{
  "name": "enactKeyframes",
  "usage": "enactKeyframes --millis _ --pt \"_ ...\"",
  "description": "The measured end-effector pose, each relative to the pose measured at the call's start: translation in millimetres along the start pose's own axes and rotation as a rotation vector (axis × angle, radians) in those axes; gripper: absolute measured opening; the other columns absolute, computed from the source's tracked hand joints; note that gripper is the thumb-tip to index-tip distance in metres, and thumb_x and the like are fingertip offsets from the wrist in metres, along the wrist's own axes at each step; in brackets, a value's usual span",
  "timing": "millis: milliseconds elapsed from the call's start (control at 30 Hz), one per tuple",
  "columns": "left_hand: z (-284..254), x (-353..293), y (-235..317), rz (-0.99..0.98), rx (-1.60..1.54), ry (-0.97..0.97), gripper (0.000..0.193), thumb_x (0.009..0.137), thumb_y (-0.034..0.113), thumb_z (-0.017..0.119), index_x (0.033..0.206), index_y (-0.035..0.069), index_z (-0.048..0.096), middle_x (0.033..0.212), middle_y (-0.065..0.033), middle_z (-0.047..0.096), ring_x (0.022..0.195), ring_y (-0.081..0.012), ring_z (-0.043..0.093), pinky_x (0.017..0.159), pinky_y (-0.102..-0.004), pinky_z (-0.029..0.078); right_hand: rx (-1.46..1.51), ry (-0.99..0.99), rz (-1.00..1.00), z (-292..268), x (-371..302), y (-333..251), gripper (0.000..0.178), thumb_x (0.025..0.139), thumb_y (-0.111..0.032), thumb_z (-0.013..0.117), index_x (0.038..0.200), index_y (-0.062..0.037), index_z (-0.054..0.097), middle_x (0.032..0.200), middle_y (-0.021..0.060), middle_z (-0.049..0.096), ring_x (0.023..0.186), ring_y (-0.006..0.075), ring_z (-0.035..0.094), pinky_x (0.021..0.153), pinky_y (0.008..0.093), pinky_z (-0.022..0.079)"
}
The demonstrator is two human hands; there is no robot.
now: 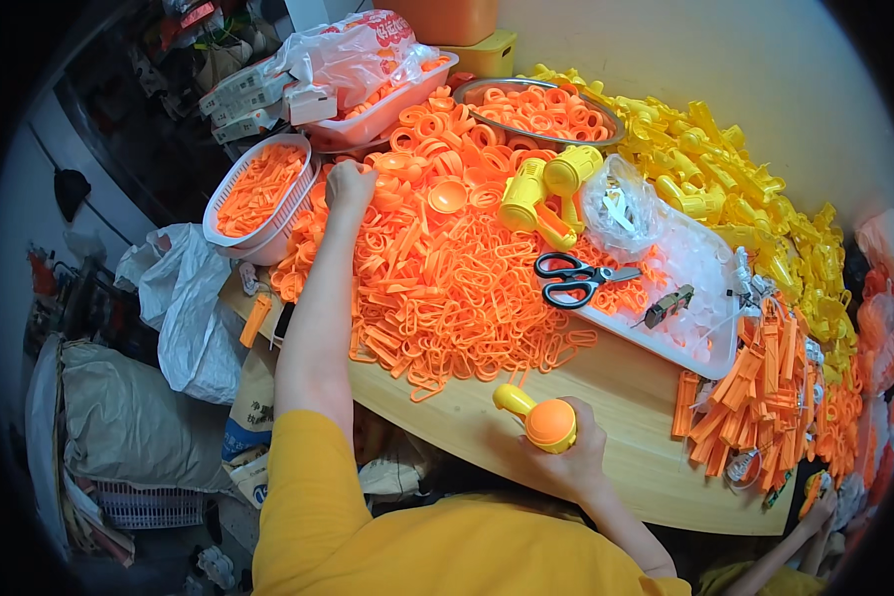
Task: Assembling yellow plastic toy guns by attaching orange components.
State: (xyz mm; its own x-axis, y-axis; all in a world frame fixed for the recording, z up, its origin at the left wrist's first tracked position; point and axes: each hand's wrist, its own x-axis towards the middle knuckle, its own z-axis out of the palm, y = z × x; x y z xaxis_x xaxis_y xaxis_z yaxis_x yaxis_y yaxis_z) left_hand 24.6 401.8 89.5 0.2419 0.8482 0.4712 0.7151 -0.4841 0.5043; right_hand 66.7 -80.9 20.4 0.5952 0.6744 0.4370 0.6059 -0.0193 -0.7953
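Note:
At the far left of the pile of orange plastic parts (447,268), my left hand (352,185) reaches in with its fingers curled closed. What it grips, if anything, is hidden. Low over the front edge of the table, my right hand (578,452) wraps around a yellow toy piece with an orange dome (549,425); its rounded yellow handle sticks out to the left. A smooth orange cup (447,196) lies in the pile to the right of my left hand. Loose orange oblong loops (467,338) spread along the pile's near side.
Black-handled scissors (578,279) rest by a white tray (710,360). Yellow cylindrical toy bodies (522,195) stand behind them. A metal basin (621,127) and a white basket (230,238) hold orange parts. Yellow parts (705,164) heap along the wall. Another person's hand (818,515) shows at lower right.

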Motion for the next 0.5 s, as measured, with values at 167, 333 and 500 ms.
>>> enactKeyframes --millis 167,333,500 --pt "7.1 4.9 1.9 -0.068 -0.065 -0.308 0.021 0.078 0.023 0.067 0.089 0.005 0.068 0.090 -0.0154 0.066 0.086 -0.0327 0.064 0.075 -0.0415 0.050 -0.016 0.015 -0.014 -2.9 -1.1 -2.2 0.058 0.061 -0.020 0.086 0.106 -0.0056 0.052 0.086 0.0122 0.063 0.070 0.0269 0.064 0.062 0.0348 0.052" --pt "1.7 -25.0 15.0 0.428 0.090 0.331 0.013 0.087 0.014 0.058 0.090 0.004 0.050 0.087 -0.0165 0.059 0.081 -0.0368 0.059 0.070 -0.0475 0.047 -0.011 0.024 0.021 -3.8 0.0 0.8 0.060 0.061 -0.020 0.087 0.106 -0.0051 0.052 0.086 0.0120 0.063 0.072 0.0251 0.064 0.064 0.0344 0.053" --pt "-24.8 -140.1 91.1 0.671 -0.494 0.025 0.019 0.087 0.002 0.058 0.106 0.002 0.059 0.086 -0.0191 0.064 0.073 -0.0319 0.064 0.063 -0.0374 0.050 0.404 0.135 0.444 -15.2 4.3 22.8 0.053 0.071 -0.018 0.078 0.113 -0.0026 0.049 0.095 0.0110 0.061 0.080 0.0228 0.065 0.069 0.0367 0.055"
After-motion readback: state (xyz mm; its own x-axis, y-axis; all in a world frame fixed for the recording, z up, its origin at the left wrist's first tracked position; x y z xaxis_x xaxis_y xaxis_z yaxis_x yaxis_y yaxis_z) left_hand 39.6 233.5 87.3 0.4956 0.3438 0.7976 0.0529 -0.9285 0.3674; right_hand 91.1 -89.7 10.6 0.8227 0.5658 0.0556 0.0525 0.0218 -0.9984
